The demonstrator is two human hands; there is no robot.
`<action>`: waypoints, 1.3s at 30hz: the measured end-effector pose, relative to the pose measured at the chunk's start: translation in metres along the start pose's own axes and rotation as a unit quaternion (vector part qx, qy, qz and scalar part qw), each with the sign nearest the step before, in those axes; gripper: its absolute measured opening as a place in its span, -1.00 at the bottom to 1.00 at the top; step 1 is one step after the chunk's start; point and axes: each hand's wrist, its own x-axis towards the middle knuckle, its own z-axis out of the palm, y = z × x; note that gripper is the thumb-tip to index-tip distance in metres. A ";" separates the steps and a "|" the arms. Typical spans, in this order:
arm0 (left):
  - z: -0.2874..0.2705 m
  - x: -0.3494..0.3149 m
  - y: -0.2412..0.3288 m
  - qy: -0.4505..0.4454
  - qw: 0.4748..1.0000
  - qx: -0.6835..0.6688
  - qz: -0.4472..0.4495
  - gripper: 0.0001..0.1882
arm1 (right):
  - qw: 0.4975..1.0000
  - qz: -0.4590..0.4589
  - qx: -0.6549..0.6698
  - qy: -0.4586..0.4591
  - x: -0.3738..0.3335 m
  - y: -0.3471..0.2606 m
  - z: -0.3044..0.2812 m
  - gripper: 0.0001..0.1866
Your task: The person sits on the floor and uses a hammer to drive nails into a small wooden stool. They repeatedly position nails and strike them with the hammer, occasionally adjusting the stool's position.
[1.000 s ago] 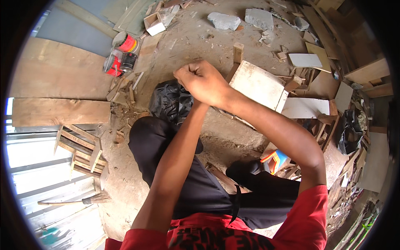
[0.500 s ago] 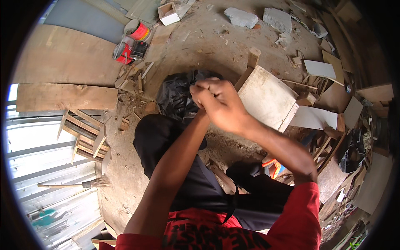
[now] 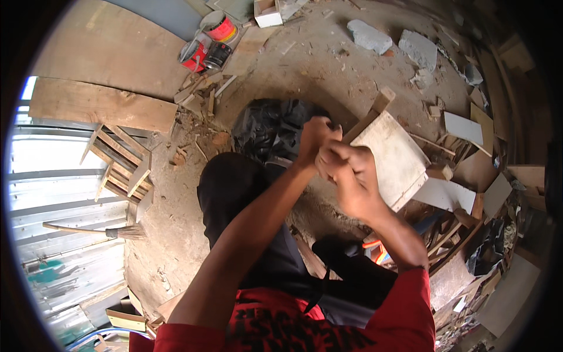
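Both my hands are closed and close together over the floor in front of my knees. My left hand (image 3: 318, 136) is curled into a fist beside a black plastic bag (image 3: 264, 130). Just behind it, at the left wrist, my right hand (image 3: 353, 176) is closed too, its fingers bent. Whatever either hand holds, if anything, is hidden by the fingers. Right next to them lies a pale, box-like wooden piece (image 3: 392, 154) with a dirty flat top. A wooden bar (image 3: 380, 104) sticks up along its far left side.
Near my right forearm lies an orange-handled tool (image 3: 378, 249), partly covered. Paint cans (image 3: 219, 27) stand at the far left, by leaning boards. Concrete chunks (image 3: 369, 36) lie far off. Wood scraps and white panels (image 3: 443, 192) crowd the right. A broom (image 3: 120, 232) lies at the left.
My right hand has come back from over my left hand, so the left fist now shows ahead of it. Both hands sit further right in the picture, and the whole view has shifted.
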 end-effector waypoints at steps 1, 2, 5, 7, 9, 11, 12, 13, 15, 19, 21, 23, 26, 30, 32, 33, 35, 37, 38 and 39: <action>0.002 0.000 -0.003 0.012 1.000 -0.001 0.001 -0.63 | 1.000 0.010 -0.006 -0.001 0.000 0.000 0.001 -0.65; -0.001 -0.002 0.009 0.014 1.000 -0.011 -0.006 -0.68 | 1.000 -0.027 -0.002 -0.001 0.002 0.000 0.000 -0.66; -0.001 -0.003 0.008 -0.006 1.000 0.009 -0.016 -0.71 | 1.000 0.009 -0.008 -0.012 -0.004 -0.006 -0.003 -0.67; 0.001 0.002 0.001 0.021 1.000 0.000 -0.004 -0.73 | 0.999 0.024 0.026 0.006 -0.008 -0.010 -0.005 -0.71; 0.007 0.008 0.008 -0.004 0.998 -0.062 -0.026 -0.74 | 0.996 -0.061 0.067 -0.014 -0.019 0.000 -0.030 -0.60; 0.005 0.009 0.008 -0.015 0.997 -0.077 -0.027 -0.73 | 0.999 -0.026 0.012 -0.021 -0.022 -0.006 -0.019 -0.62; 0.003 0.007 0.009 -0.019 0.995 -0.091 -0.035 -0.73 | 0.999 -0.034 0.014 -0.007 -0.025 -0.005 -0.018 -0.63; 0.002 0.005 0.010 -0.023 0.993 -0.105 -0.042 -0.73 | 0.999 -0.041 0.016 0.007 -0.029 -0.003 -0.018 -0.65; 0.004 0.001 0.009 -0.036 0.994 -0.098 -0.038 -0.74 | 0.998 -0.046 0.032 0.015 -0.033 0.000 -0.018 -0.65; 0.008 0.011 0.000 -0.031 0.998 -0.050 -0.036 -0.75 | 0.994 -0.094 0.029 0.039 -0.050 0.012 -0.022 -0.62; 0.017 0.015 -0.010 -0.017 0.999 -0.040 -0.026 -0.75 | 0.997 -0.060 -0.003 0.058 -0.058 0.002 -0.007 -0.56; 0.018 0.015 -0.016 -0.006 0.999 -0.032 -0.018 -0.76 | 0.994 -0.072 0.040 0.074 -0.061 0.006 -0.007 -0.56; 0.021 0.017 -0.010 0.007 1.000 -0.030 0.002 -0.75 | 0.994 -0.075 0.027 0.070 -0.060 0.005 -0.012 -0.55; 0.028 0.021 -0.008 0.052 0.997 -0.049 0.008 -0.75 | 0.999 -0.016 -0.032 0.027 -0.049 -0.009 -0.019 -0.56; 0.023 0.021 0.006 -0.001 0.990 -0.137 -0.023 -0.71 | 0.998 0.029 -0.045 0.020 -0.041 -0.012 -0.029 -0.57; 0.021 0.021 0.009 0.025 0.991 -0.128 -0.001 -0.70 | 0.997 0.048 -0.057 0.020 -0.029 -0.020 -0.027 -0.57; 0.019 0.018 0.012 0.077 0.990 -0.106 0.041 -0.68 | 0.992 0.103 -0.045 0.059 -0.011 -0.027 -0.016 -0.57; 0.019 0.019 0.013 0.068 0.992 -0.085 0.058 -0.70 | 0.993 0.094 -0.066 -0.016 -0.012 -0.027 -0.029 -0.57; 0.019 0.022 0.013 0.065 0.993 -0.071 0.067 -0.70 | 0.995 0.068 -0.062 -0.040 -0.015 -0.021 -0.037 -0.58; 0.018 0.023 0.011 0.072 0.992 -0.065 0.082 -0.70 | 0.995 0.042 -0.058 -0.063 -0.017 -0.015 -0.042 -0.58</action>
